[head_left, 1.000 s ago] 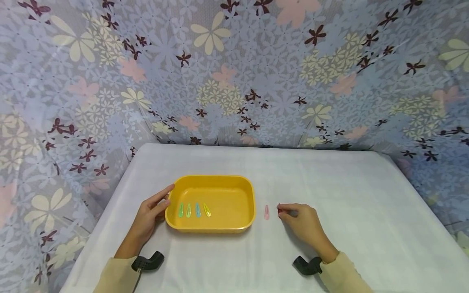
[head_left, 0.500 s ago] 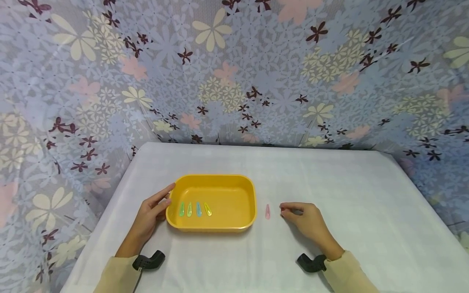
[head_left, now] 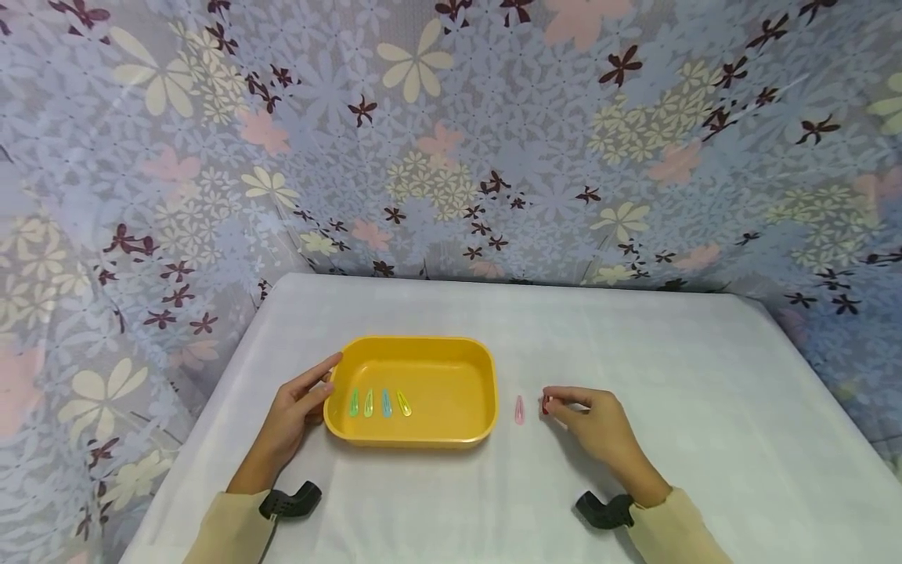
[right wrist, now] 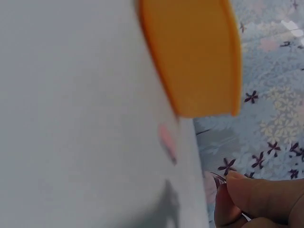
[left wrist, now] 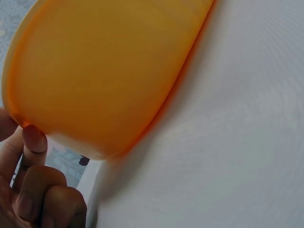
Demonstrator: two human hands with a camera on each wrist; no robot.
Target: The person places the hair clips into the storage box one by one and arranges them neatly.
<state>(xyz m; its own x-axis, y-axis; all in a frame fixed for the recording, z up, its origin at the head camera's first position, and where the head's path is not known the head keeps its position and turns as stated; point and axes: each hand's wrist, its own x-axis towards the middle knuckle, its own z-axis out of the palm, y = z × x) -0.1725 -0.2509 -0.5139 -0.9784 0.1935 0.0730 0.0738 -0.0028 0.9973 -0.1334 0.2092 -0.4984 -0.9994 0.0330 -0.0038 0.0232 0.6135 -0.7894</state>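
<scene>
Small red clip, right hand pinching it, left hand gripping yellow tray

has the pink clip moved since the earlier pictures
No. In the head view, the pink clip lies in the same spot right of the yellow tray, no visible shift either way.

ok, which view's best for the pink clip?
Head: the pink clip shows whole and fairly sharp on the white cloth, between the yellow tray and right hand. Right wrist has it only as a blur; left wrist doesn't show it.
</scene>
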